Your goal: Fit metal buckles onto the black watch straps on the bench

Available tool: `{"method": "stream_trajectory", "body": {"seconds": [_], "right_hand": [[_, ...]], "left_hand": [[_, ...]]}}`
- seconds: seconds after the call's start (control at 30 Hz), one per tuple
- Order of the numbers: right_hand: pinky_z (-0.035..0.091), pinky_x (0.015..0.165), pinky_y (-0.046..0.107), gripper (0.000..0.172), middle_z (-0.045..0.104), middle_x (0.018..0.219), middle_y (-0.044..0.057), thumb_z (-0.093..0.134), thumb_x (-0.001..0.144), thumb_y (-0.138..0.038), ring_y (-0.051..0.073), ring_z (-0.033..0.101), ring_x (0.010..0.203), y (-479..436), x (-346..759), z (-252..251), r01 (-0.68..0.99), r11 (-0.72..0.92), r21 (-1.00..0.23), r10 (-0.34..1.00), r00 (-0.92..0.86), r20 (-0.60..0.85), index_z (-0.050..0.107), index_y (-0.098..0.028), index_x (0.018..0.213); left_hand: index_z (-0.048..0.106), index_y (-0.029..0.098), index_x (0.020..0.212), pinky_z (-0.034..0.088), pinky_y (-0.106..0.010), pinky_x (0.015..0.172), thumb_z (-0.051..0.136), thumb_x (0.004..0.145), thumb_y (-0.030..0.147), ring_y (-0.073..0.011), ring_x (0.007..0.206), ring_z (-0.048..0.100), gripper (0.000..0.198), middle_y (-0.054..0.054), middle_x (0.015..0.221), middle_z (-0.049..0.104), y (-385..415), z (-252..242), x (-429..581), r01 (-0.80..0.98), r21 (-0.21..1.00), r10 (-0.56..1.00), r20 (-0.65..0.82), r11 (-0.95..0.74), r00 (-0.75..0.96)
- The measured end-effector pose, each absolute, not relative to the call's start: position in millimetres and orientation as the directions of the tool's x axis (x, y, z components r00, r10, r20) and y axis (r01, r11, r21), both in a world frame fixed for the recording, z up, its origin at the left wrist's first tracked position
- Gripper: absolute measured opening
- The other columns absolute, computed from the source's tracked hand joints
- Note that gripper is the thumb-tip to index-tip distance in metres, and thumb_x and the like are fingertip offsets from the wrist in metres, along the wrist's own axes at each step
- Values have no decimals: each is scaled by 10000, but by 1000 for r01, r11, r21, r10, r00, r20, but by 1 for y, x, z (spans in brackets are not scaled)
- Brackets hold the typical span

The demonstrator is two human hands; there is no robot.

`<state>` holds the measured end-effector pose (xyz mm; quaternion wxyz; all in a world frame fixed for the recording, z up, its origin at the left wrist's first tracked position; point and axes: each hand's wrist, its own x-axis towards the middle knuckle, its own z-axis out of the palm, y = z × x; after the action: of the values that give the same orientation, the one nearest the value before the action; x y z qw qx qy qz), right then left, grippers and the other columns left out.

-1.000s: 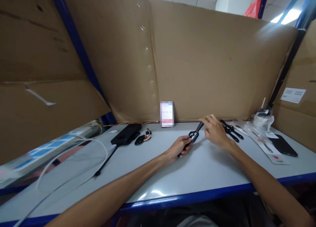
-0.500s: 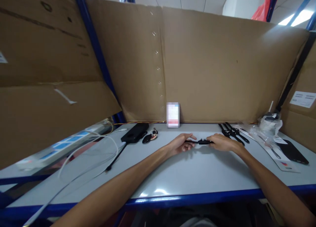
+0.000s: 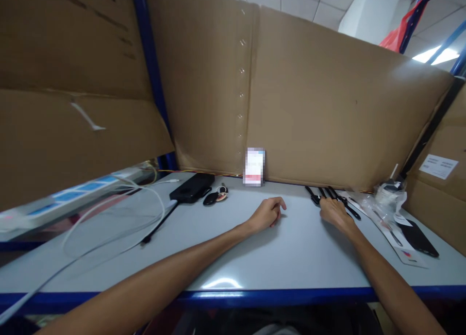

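Observation:
Several black straps with thicker middles, watch-like in shape, lie close together on the right of the table; one black strap (image 3: 312, 195) is the leftmost. My right hand (image 3: 335, 212) reaches over them with its fingers curled down, closed on the leftmost strap as far as I can see. The fingertips are partly hidden behind the hand. My left hand (image 3: 267, 212) rests above the middle of the table, loosely bent with the fingers apart and nothing in them.
A phone with a blurred screen (image 3: 254, 167) leans on the cardboard wall (image 3: 309, 97). To the left are a black power bank (image 3: 192, 187), keys (image 3: 211, 198), white cables (image 3: 160, 206) and a power strip (image 3: 69, 196). Plastic packaging (image 3: 389, 199) and a dark phone (image 3: 420, 238) lie right.
My right hand has carried the black strap rightward to the other straps. My left hand has let go of it and stays near the middle. The camera view has tilted and shifted.

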<state>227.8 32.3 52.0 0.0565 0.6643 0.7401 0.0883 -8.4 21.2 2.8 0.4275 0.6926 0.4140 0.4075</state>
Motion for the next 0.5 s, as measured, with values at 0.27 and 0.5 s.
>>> {"method": "stream_trajectory", "body": {"seconds": [0.27,0.5], "right_hand": [[493,744,345,360,731,1005,215,466,936,-338,304,696,975,37,259,85,993,-11,116,993,-3,121,757,-136,1000],[456,697,300,302,745,897,160,504,881,-297,260,696,884,44,316,98,961,-250,-121,938,272,217,787,-191,894]], "left_hand": [[600,193,646,336,-233,529,420,680,55,-125,465,467,230,16,534,540,11,6,-12,439,762,869,333,-477,365],[614,212,682,385,-282,563,516,724,135,-151,583,499,131,-45,705,610,-51,90,1,288,733,767,475,-617,432]]}}
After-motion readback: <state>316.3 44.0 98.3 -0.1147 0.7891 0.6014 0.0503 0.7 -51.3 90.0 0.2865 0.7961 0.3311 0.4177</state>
